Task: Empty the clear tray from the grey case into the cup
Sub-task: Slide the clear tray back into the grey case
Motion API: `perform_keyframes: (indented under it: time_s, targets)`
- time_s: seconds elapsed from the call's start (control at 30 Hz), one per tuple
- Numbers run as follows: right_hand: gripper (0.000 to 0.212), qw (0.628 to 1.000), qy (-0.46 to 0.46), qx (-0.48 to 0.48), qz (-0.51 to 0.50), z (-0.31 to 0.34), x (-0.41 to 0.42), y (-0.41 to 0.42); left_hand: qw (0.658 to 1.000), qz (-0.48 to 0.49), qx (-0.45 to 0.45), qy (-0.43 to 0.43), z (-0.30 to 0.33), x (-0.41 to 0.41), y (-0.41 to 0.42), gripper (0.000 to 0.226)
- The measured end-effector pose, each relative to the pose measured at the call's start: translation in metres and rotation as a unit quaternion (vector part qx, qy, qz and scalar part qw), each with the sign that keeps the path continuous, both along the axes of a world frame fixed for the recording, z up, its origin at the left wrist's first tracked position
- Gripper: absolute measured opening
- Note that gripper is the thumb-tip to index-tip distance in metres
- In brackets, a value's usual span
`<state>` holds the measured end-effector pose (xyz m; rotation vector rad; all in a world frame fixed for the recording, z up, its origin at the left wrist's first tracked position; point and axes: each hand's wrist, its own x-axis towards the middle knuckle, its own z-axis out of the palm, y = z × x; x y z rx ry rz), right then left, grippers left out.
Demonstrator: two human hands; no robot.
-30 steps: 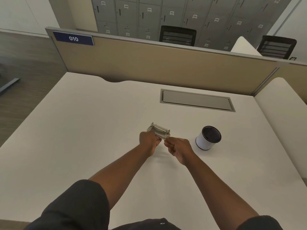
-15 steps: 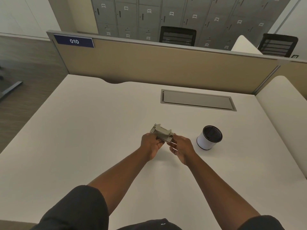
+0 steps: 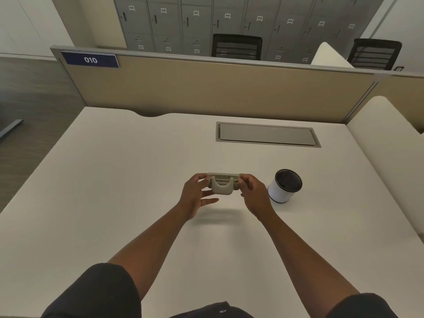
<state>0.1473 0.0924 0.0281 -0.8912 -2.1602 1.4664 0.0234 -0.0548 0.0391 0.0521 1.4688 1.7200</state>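
A small grey case (image 3: 222,184) is held above the white desk (image 3: 114,180), level and facing me, with a curved front flap. My left hand (image 3: 197,193) grips its left end, lower fingers spread. My right hand (image 3: 251,191) pinches its right end. Thin pale lines show at the top of the case; whether they belong to the clear tray I cannot tell. The cup (image 3: 284,185), white outside and dark inside, stands upright on the desk just right of my right hand.
A grey cable hatch (image 3: 267,134) is set flush in the desk behind the case. A beige partition (image 3: 218,88) closes the far edge, and a cream divider (image 3: 387,145) runs along the right side.
Both hands have lifted the case and turned it from a slanted pose to level, front flap toward me. The cup has not moved.
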Motion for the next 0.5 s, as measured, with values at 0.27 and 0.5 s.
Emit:
perform_keyframes:
  time_s: [0.27,0.5]
  targets:
    - [0.017,0.998,-0.005,0.06,0.02,0.0086,0.0026,0.0043,0.999,0.006,0.011,0.048,-0.0027,0.0035,-0.0009,0.018]
    - [0.013,0.999,0.03,-0.003,0.018,0.0096,0.005,0.0065,0.997,0.016,0.008,0.078,0.0003,0.0029,-0.0021,0.011]
